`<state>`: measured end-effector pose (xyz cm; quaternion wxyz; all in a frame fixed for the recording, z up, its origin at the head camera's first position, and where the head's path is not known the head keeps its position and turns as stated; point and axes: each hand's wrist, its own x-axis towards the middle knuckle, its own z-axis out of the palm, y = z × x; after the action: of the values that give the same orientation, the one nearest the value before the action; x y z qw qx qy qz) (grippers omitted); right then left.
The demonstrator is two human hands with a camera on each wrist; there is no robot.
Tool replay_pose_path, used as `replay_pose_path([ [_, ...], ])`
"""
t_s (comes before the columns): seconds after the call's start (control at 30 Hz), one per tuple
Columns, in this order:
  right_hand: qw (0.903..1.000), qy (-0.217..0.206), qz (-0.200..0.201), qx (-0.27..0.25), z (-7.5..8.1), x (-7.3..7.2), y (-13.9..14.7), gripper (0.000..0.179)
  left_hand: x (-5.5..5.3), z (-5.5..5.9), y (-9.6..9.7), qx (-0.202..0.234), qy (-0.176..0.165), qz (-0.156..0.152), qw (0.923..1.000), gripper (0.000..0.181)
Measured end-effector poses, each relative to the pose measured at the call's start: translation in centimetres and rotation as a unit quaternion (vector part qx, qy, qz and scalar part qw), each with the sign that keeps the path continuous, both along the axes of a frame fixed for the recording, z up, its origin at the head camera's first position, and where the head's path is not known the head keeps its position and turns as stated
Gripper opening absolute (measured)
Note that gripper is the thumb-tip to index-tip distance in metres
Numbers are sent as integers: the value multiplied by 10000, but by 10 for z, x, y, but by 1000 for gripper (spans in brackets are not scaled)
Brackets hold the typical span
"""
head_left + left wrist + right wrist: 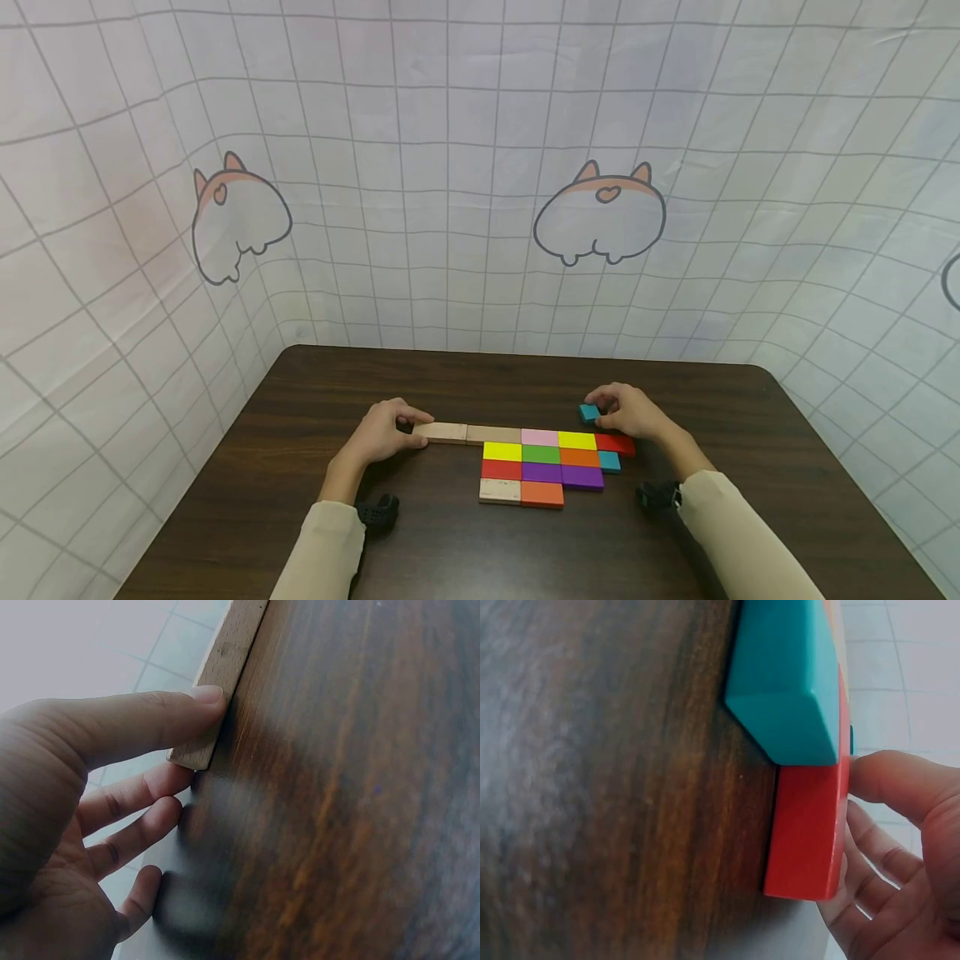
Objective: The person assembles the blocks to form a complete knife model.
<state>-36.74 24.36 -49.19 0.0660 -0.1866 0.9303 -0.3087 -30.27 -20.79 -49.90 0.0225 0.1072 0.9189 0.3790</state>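
Note:
My left hand (384,429) holds the outer end of a plain wooden block (441,432), the leftmost in a row on the dark table. In the left wrist view the thumb lies on the block's near side (225,656), with a finger at its end. At the right, my right hand (632,411) pinches a small teal block (589,413) between thumb and fingers, just behind the row. Below that hand lies a red block (615,444), the row's right end. The right wrist view shows this red block (806,832) and a second teal block (784,682) against it; the pinched one is mostly hidden.
Toward me from the row, several coloured blocks lie flat in shorter rows, among them a green block (541,455), a purple block (582,477) and an orange block (542,495). The table (420,550) reaches back to a white grid-patterned curtain (450,250).

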Motion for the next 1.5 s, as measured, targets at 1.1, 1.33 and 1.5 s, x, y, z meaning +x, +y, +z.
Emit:
replay_pose_path([
  [1.1,9986,374,191,-334,34,47,9,29,0,1,-1,-13,-18,-49,10000,29],
  [1.33,9960,398,614,-519,33,75,12,31,1,1,-2,-63,13,-50,10000,29],
  [1.5,9929,529,889,-587,28,93,11,31,1,1,-1,-88,23,-51,9999,29],
])
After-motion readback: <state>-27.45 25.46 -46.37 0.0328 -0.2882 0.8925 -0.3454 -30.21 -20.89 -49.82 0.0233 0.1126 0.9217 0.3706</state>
